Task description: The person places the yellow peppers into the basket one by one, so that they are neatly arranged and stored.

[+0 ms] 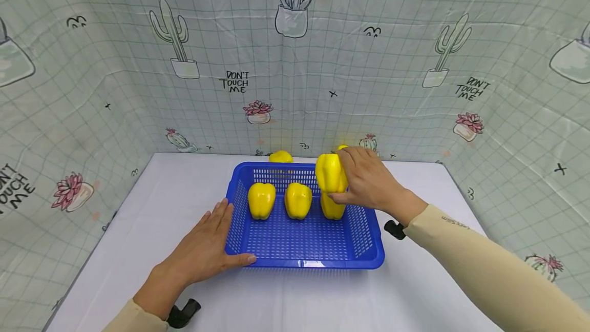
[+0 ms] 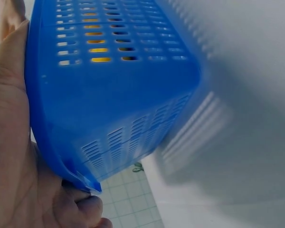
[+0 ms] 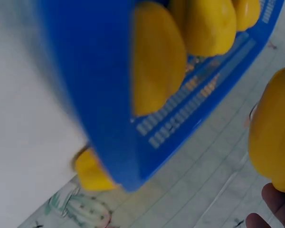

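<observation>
Gripping a yellow pepper (image 1: 329,174) between thumb and fingers, the right hand (image 1: 372,179) holds it above the blue basket (image 1: 295,244).

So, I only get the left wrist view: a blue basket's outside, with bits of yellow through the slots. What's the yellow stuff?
Observer: Three yellow bell peppers sit in a row inside the blue basket.

Visitor: Fancy that! And what's the right hand up to?

Observer: The right hand has another pepper in its grip.

Visitor: Are there any outside the basket that nobody's holding?

Observer: Yes, the top of one more pepper shows past the basket's far rim.
</observation>
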Motion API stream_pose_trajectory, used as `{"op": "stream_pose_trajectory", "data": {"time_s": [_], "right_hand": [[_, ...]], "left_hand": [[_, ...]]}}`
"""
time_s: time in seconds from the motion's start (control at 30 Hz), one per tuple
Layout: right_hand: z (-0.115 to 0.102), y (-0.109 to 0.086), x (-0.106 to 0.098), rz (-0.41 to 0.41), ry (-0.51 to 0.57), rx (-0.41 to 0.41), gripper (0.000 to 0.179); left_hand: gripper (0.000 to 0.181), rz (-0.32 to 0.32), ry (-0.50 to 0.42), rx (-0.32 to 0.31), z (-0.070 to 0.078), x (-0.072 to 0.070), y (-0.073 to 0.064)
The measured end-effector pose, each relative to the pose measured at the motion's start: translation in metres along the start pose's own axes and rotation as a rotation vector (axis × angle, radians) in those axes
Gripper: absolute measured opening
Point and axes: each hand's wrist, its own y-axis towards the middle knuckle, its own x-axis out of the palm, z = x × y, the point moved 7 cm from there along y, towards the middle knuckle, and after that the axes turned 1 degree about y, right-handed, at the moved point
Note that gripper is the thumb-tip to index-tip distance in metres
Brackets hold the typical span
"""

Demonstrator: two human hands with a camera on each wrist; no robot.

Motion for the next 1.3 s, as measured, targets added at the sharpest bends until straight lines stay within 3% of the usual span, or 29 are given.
{"op": "stream_pose_trajectory", "data": {"time_s": [0.17, 0.3, 0.63, 0.97, 1.3], "right_hand": [[-0.025, 0.02, 0.006, 0.042, 0.04, -0.044, 0.088], [-0.046, 0.032, 0.014, 0.029, 0.066, -0.073, 0.084], [-0.086, 0.047, 0.041, -0.092, 0.162, -0.077, 0.08], [-0.125, 0.056, 0.063, -0.277, 0.143, -0.161, 0.082], [-0.147, 0.059, 0.09, -0.434, 0.094, -0.192, 0.084]], "left_hand": [[0.133, -0.013, -0.013, -0.009, -0.001, 0.001, 0.0], [0.134, -0.022, -0.015, -0.014, -0.002, 0.001, 0.001], [0.133, -0.005, -0.026, 0.002, -0.003, 0.002, 0.001], [0.129, 0.01, -0.021, 0.004, -0.007, 0.003, 0.001], [0.13, 0.002, -0.028, 0.006, -0.007, 0.004, 0.001]]}}
